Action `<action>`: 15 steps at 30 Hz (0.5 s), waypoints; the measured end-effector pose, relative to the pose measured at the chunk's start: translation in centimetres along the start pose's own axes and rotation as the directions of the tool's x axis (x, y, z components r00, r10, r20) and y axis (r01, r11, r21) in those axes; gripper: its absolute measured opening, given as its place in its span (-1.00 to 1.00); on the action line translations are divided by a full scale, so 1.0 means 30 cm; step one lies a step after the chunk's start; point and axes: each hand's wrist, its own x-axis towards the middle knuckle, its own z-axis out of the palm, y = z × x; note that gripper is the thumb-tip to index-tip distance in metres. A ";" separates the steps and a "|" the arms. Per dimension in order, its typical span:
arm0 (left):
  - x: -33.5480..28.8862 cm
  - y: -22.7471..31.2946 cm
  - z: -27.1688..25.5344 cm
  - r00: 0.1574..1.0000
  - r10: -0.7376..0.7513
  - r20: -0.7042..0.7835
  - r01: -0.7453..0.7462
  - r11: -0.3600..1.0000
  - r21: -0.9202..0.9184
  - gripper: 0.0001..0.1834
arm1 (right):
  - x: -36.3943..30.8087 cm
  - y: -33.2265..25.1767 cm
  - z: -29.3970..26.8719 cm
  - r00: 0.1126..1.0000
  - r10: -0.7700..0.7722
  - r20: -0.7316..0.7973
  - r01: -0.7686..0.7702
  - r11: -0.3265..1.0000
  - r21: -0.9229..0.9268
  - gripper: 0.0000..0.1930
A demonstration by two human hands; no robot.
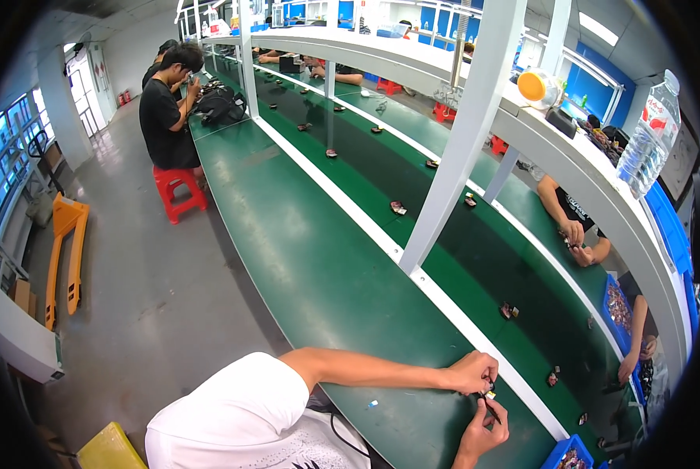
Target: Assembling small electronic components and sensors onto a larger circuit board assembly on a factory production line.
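Note:
Over the green bench (318,273), close to the white rail, my hands meet at a small dark part (489,391) with a pale and yellowish patch. My left hand (472,371) comes in from the left and pinches its far side. Fingers of my right hand (484,428) are closed on its near side, where a dark strip shows between them. Exactly what the part is cannot be made out; my fingers cover most of it. A tiny pale-blue scrap (372,404) lies on the bench left of my hands.
Beyond the white rail (463,320), a conveyor belt (443,266) carries several small dark parts (508,310). A white post (467,141) rises beside it. Blue bins of small parts (572,455) stand at right. Co-workers' hands (575,238) work across the belt; a seated person (170,117) is far left.

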 end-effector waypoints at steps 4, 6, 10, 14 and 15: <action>0.068 0.063 -0.086 0.991 -0.002 -0.134 0.001 1.000 -0.003 -0.91 | -0.004 0.012 0.003 0.997 0.003 -0.075 0.002 0.997 0.076 -0.87; 0.152 0.044 -0.178 0.955 0.053 -0.291 -0.048 0.999 0.025 -0.92 | -0.009 0.001 0.005 0.997 0.028 -0.070 -0.023 0.996 0.081 -0.87; 0.336 0.024 -0.348 0.817 0.175 -0.549 -0.122 0.984 0.132 -0.95 | -0.001 -0.010 0.015 0.997 0.004 -0.073 0.000 0.998 0.056 -0.86; 0.397 -0.054 -0.519 0.723 0.395 -0.567 0.116 0.739 0.663 -0.79 | 0.018 0.010 0.017 0.997 -0.021 -0.071 0.025 0.998 0.049 -0.83; 0.397 -0.092 -0.568 0.756 0.379 -0.534 0.192 0.652 0.734 -0.73 | 0.026 0.001 0.024 0.997 -0.023 -0.069 0.027 0.998 0.052 -0.82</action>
